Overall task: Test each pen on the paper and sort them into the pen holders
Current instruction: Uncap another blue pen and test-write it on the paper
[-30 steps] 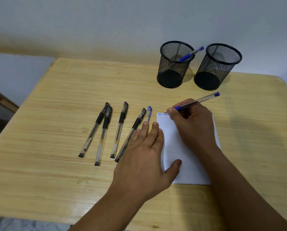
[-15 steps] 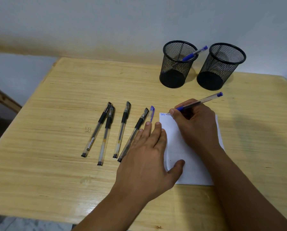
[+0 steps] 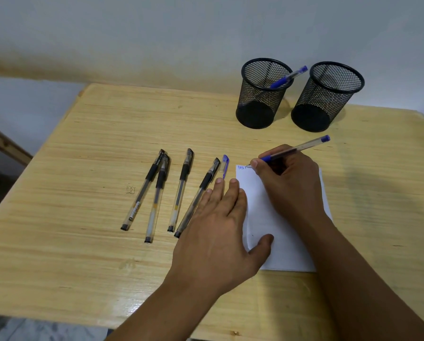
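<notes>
Since a second ago we had added a few more blue letters at the paper's (image 3: pixel 274 217) top left corner; the hands otherwise kept their places. Our right hand (image 3: pixel 289 183) pinched the blue pen (image 3: pixel 294 149), tip down-left on the paper, cap end pointing up-right. Our left hand (image 3: pixel 220 225) lay spread flat on the paper's left edge, covering part of the nearest of four black pens (image 3: pixel 181 190) on the tabletop (image 3: pixel 70 242). A blue cap (image 3: pixel 225 164) lay beside them. Two mesh holders (image 3: pixel 329 94) stood behind, the left one holding a blue pen (image 3: pixel 287 78).
</notes>
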Action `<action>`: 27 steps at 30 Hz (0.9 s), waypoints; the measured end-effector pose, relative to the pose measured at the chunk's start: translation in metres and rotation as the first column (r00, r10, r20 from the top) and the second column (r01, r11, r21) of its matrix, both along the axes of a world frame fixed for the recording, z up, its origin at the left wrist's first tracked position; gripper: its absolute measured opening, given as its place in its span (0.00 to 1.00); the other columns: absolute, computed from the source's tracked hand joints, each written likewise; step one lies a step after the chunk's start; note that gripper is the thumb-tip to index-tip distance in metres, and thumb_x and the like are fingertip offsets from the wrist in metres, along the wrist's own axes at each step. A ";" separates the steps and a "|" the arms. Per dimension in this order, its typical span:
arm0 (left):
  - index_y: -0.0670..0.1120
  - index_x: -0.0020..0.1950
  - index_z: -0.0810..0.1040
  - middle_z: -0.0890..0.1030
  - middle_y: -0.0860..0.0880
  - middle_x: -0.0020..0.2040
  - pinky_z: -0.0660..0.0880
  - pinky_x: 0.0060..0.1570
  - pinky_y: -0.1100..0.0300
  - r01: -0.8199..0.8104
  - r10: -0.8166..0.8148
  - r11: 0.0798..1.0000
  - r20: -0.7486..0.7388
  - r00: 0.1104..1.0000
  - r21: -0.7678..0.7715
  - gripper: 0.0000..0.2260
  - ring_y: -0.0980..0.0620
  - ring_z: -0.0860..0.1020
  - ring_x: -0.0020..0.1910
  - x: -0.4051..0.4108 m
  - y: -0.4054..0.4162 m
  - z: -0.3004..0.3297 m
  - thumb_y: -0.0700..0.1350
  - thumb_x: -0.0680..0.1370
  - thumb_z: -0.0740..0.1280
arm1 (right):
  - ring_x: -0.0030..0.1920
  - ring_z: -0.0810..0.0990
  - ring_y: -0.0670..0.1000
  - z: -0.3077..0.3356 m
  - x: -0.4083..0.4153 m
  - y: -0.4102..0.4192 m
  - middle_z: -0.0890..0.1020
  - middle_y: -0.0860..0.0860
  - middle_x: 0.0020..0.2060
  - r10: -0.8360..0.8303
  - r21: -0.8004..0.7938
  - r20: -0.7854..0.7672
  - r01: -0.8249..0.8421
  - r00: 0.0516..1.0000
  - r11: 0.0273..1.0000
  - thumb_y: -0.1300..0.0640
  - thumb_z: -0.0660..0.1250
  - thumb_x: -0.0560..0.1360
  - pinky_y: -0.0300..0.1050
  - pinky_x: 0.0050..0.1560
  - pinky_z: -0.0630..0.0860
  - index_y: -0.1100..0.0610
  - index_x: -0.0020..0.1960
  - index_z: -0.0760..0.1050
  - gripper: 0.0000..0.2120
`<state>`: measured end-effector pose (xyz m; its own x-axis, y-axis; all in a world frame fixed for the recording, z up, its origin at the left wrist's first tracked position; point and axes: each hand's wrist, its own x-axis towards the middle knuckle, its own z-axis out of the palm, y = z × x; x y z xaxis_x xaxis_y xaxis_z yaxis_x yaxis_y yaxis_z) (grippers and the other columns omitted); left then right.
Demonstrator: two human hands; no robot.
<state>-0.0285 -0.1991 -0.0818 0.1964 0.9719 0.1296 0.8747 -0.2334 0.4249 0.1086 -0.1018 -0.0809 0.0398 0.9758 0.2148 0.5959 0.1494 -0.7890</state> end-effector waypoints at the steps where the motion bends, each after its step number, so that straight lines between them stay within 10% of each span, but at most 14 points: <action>1: 0.46 0.79 0.57 0.54 0.49 0.80 0.36 0.71 0.61 -0.001 0.001 1.000 -0.001 1.000 0.000 0.38 0.51 0.45 0.79 0.000 0.000 0.000 0.68 0.76 0.54 | 0.40 0.76 0.27 0.000 0.000 0.000 0.76 0.35 0.34 -0.003 0.000 -0.002 0.003 1.000 1.000 0.55 0.72 0.75 0.20 0.41 0.68 0.53 0.45 0.79 0.02; 27: 0.46 0.78 0.61 0.58 0.48 0.80 0.40 0.72 0.60 -0.006 0.006 1.000 0.018 1.000 -0.005 0.37 0.50 0.48 0.79 0.000 0.000 0.001 0.67 0.75 0.57 | 0.38 0.78 0.31 -0.001 -0.001 0.001 0.78 0.37 0.35 -0.030 -0.012 0.016 0.030 0.999 0.999 0.54 0.71 0.75 0.20 0.41 0.69 0.54 0.47 0.80 0.04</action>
